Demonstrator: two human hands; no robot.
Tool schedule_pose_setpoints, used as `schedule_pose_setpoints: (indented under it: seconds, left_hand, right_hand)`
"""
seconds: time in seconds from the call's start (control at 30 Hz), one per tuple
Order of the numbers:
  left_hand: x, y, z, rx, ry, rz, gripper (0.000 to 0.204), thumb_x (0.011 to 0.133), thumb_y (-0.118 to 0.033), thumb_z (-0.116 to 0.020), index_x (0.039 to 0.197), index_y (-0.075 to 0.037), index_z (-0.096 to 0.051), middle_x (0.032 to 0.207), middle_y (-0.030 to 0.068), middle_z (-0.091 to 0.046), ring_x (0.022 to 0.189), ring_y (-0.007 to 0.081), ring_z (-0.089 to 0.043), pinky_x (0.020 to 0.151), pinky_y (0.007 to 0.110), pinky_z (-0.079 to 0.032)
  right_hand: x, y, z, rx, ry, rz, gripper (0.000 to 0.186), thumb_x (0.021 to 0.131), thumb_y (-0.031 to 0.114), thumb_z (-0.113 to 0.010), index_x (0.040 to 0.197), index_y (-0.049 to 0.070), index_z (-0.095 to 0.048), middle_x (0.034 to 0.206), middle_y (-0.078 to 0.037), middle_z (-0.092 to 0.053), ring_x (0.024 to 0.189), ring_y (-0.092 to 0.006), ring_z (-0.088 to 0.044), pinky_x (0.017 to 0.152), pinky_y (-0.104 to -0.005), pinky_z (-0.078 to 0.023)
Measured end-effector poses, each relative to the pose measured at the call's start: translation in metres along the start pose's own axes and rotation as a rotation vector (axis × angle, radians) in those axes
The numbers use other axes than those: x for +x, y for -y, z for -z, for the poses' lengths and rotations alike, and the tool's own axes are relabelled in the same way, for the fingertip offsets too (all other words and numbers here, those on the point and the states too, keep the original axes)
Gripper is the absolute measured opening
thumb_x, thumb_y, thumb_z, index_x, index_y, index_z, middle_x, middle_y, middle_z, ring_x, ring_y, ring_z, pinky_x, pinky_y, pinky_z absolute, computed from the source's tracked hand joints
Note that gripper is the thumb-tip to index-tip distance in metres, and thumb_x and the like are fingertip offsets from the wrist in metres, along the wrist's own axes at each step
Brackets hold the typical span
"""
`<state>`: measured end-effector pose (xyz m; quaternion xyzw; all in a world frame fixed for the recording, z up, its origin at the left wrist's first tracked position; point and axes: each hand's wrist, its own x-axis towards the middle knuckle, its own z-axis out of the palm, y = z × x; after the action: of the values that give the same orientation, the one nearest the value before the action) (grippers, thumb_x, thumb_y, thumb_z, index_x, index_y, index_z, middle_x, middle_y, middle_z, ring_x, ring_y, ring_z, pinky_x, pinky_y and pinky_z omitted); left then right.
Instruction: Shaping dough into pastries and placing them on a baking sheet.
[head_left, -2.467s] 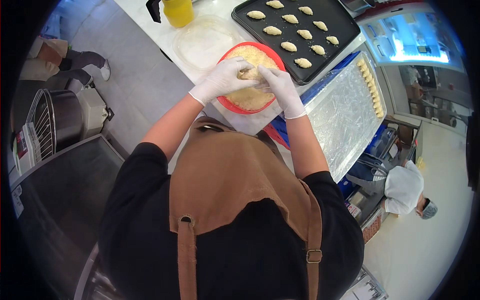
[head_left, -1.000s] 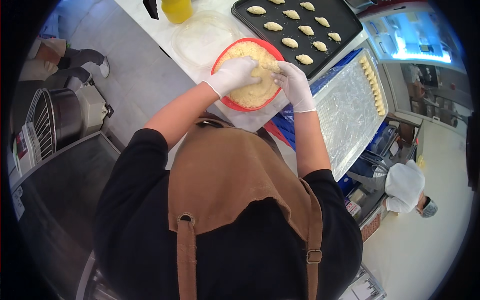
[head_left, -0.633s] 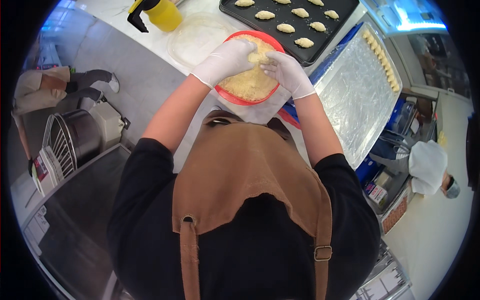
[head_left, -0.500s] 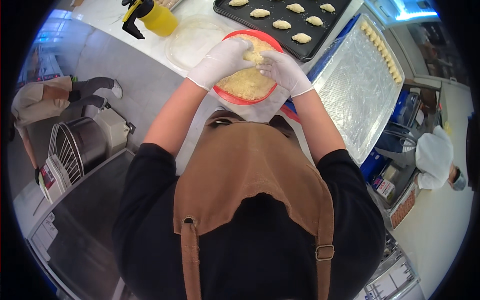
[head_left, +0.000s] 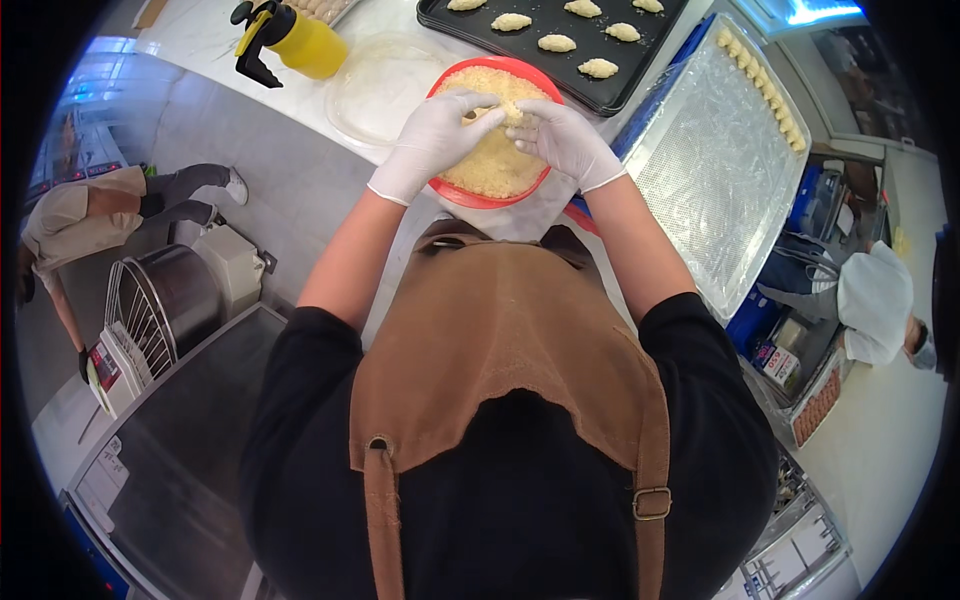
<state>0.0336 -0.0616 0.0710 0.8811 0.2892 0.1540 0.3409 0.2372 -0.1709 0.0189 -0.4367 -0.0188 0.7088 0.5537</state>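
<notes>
A red bowl (head_left: 484, 203) of pale yellow crumbs (head_left: 497, 170) sits on the white counter in front of me. Over it, both my hands wear white gloves. My left hand (head_left: 440, 140) pinches a small crumb-coated dough piece (head_left: 512, 112) from the left, thumb and fingertips closed. From the other side, my right hand (head_left: 567, 142) holds the same piece with its fingers bent. The fingers partly cover the piece, so its full shape is hidden.
A black baking tray (head_left: 480, 22) with several coated dough pieces lies beyond the bowl. A plastic-lined tray (head_left: 690, 190) at right holds a row of dough pieces (head_left: 765, 85). A yellow spray bottle (head_left: 310, 45) and clear round lid (head_left: 375, 95) stand left. Two people work nearby.
My left hand has turned slightly, its fingers now reaching farther across toward the right hand. Both hands stay over the bowl. The view has shifted a little.
</notes>
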Motion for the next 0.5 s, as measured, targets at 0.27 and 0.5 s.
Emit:
schedule_pose_setpoints:
  seconds: [0.27,0.5]
  left_hand:
    - [0.0,0.017,0.002,-0.548,0.128,0.453,0.041,0.104,-0.032,-0.071,0.127,0.001,-0.077,0.11,0.0097,-0.081,0.09,0.0158,-0.071,0.085,0.028,-0.058]
    - [-0.005,0.008,-0.003,-0.545,0.061,0.307,0.04,0.098,-0.026,-0.078,0.127,0.0,-0.076,0.108,0.0072,-0.08,0.089,0.014,-0.069,0.084,0.027,-0.057]
  right_hand:
    - [-0.006,0.001,-0.017,-0.076,-0.049,0.075,0.024,0.101,0.021,-0.072,0.115,0.001,-0.071,0.102,-0.015,-0.075,0.089,-0.024,-0.077,0.073,-0.028,-0.058]
    - [-0.022,0.008,-0.039,-0.328,-0.101,0.17,0.031,0.102,0.023,-0.072,0.12,-0.002,-0.073,0.105,-0.014,-0.075,0.089,-0.0206,-0.076,0.073,-0.0259,-0.057]
